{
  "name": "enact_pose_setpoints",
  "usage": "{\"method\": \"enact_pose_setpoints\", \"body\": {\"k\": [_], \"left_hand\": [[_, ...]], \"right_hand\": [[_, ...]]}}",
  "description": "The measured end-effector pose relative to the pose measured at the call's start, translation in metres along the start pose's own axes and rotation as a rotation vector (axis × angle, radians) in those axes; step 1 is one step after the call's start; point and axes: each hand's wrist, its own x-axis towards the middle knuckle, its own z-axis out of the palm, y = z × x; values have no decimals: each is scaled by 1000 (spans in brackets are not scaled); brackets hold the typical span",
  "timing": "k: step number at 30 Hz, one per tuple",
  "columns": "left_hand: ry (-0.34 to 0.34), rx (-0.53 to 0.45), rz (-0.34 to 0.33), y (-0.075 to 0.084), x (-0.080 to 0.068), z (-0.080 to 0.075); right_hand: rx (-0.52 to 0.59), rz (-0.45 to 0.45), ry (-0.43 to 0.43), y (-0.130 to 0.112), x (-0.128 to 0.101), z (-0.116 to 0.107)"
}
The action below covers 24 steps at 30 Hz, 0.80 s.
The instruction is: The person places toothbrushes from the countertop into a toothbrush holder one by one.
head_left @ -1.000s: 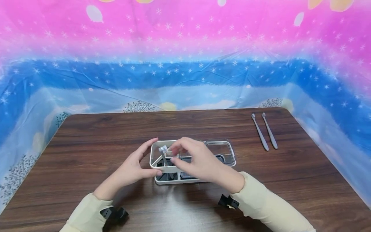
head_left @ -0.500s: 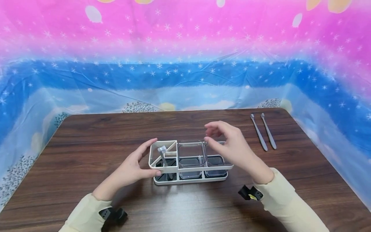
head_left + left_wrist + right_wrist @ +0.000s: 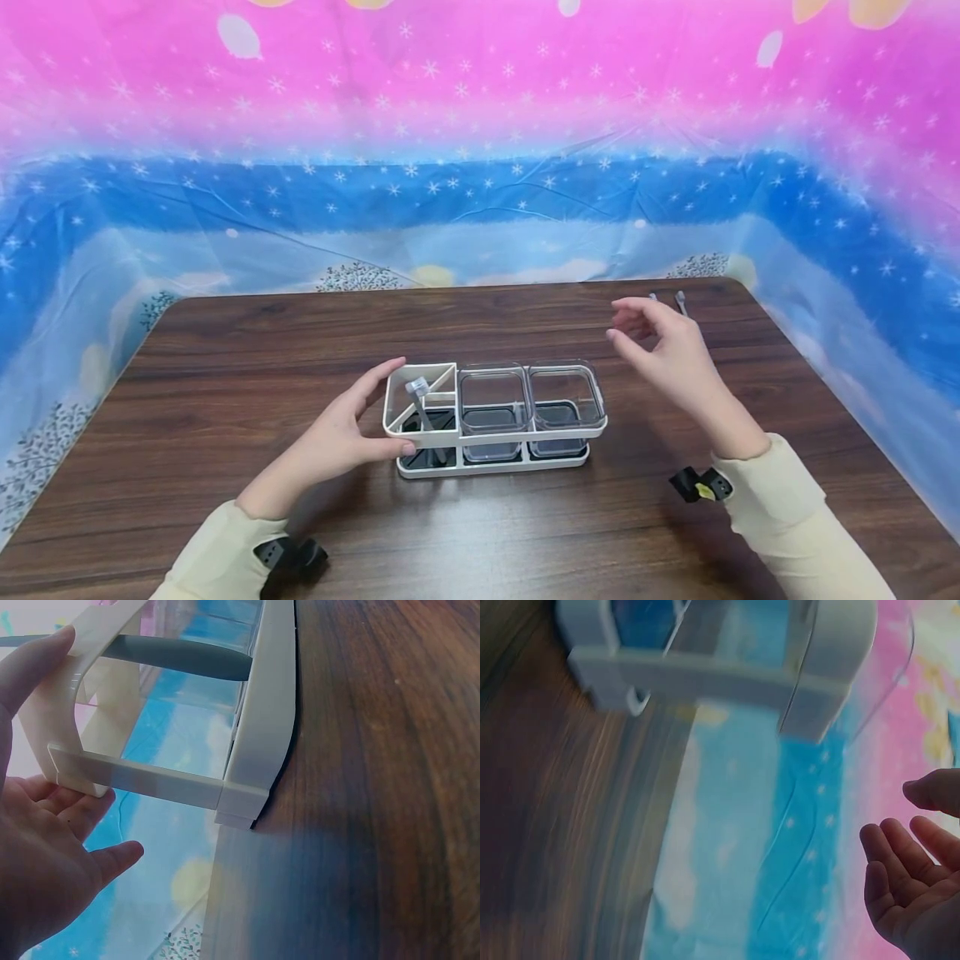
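Note:
A cream toothbrush holder (image 3: 495,436) with an upper frame and a lower base stands mid-table. My left hand (image 3: 341,433) grips its left end, thumb on the front rim and fingers round the back side. One grey toothbrush (image 3: 422,404) leans head up in the divided left section; its handle (image 3: 180,656) reaches down to the base in the left wrist view. Two clear cups, a middle one (image 3: 495,427) and a right one (image 3: 568,423), sit in the other sections. My right hand (image 3: 667,354) hovers right of the holder, fingers loosely bent around nothing.
Two more grey toothbrushes lie at the back right of the wooden table (image 3: 247,358); my right hand hides most of them, leaving one head (image 3: 680,297) in sight. A patterned cloth (image 3: 480,192) hangs behind the table and along its sides.
My right hand has moved from over the holder's left section to the right, past the cups and in front of the loose toothbrushes. My left hand keeps its grip on the holder.

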Motion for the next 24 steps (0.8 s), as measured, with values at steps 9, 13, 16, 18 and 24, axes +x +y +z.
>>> {"method": "enact_pose_setpoints", "body": {"k": [9, 13, 16, 18, 24], "left_hand": [[-2, 9, -3, 1, 0, -1], [-1, 12, -11, 1, -1, -1], [-1, 13, -11, 1, -1, -1], [-2, 16, -11, 1, -1, -1], [-5, 10, -5, 1, 0, -1]], "right_hand": [[-57, 138, 18, 32, -1, -21], [-80, 201, 11, 46, -1, -28], [-91, 256, 5, 57, 0, -31], [-93, 293, -3, 65, 2, -33], [-91, 374, -41, 91, 9, -39]]}}
